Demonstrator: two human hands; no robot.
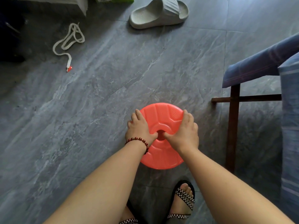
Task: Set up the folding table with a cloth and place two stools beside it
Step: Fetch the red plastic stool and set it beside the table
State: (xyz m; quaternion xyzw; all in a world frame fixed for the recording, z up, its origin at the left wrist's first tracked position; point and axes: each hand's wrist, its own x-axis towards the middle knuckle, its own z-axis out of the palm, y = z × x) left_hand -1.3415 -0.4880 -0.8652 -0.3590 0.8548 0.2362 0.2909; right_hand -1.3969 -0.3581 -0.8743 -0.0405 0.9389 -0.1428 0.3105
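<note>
sandalled foot with checkered black-and-white straps point(184, 198) at the bottom edge of the grey veined floor tiles point(97, 102). just beyond it, round coral-red plastic stool disc point(161, 120): glossy, ribbed, centre hole, near the dark wooden table leg point(233, 126) under the blue striped cloth point(258, 65). resting on the tiles or held above them: cannot tell. left hand point(139, 126) and right hand point(186, 131) grip opposite rims, fingers curled over the edge, thumbs at the hole. judgement: keep the grip even and the disc level, clear of the leg.
</note>
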